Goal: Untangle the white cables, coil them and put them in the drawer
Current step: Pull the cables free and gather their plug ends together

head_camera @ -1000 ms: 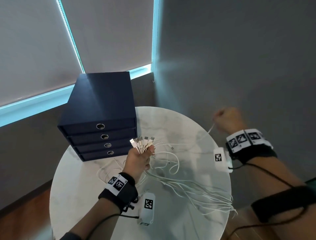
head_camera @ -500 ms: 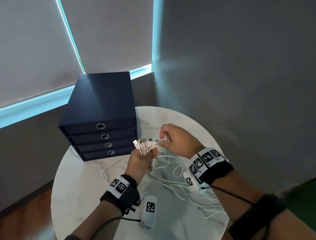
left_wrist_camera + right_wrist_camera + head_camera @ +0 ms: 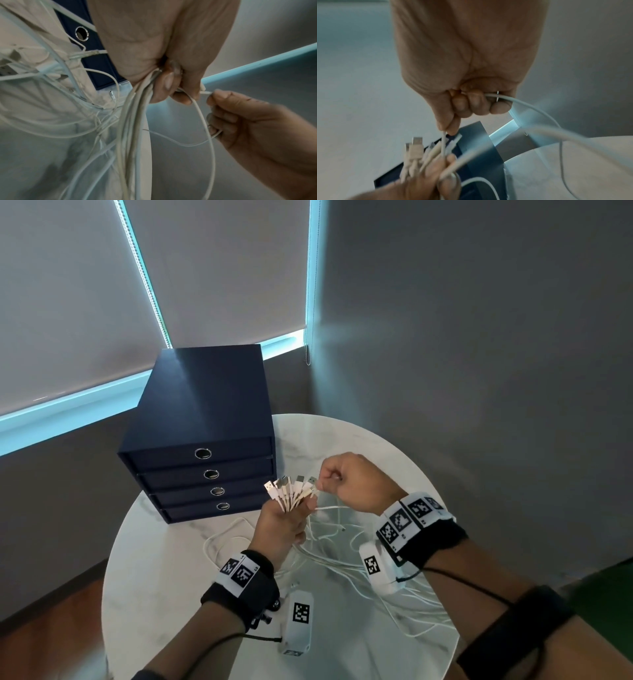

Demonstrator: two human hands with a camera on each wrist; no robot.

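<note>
Head view, round marble table (image 3: 164, 594), grey wall (image 3: 479, 337)

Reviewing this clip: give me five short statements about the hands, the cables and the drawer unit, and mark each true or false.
1. The left hand grips a bunch of white cables with plugs fanned upward. True.
2. The right hand is open and idle. False: it pinches one cable beside the plugs.
3. All four drawers of the blue drawer unit are closed. True.
4. Coiled cables lie on top of the unit. False: its top is bare.
5. Loose cable lies on the round table. True.
</note>
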